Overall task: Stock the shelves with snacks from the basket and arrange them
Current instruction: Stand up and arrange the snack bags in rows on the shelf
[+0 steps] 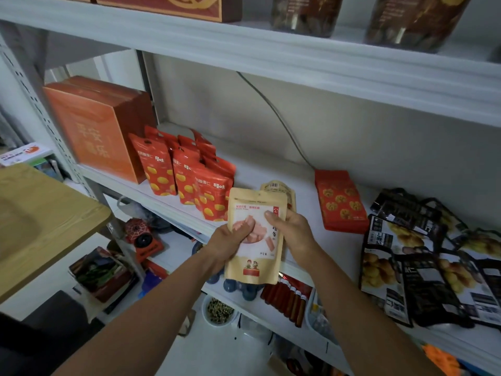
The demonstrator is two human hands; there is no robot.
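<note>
White shelf [271, 172] holds one orange box [100, 126]; hands [227, 240] [295, 234] grip two tan pouches [254, 264] [280, 189].

box [92, 126] left on shelf [271, 169], standing pouches [187, 175] beside it, flat packets [423, 261] right

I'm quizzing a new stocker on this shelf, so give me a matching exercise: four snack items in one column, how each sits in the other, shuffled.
1 front tan paper pouch
2 red stand-up pouches printed with yellow nuts
3 flat red packet with walnut pictures
4 glossy black packets

A lying flat alone on the white shelf
B held by left hand and right hand
C piled loosely at the shelf's right end
D standing upright beside the orange cardboard box

Pairs: 1-B, 2-D, 3-A, 4-C.
</note>
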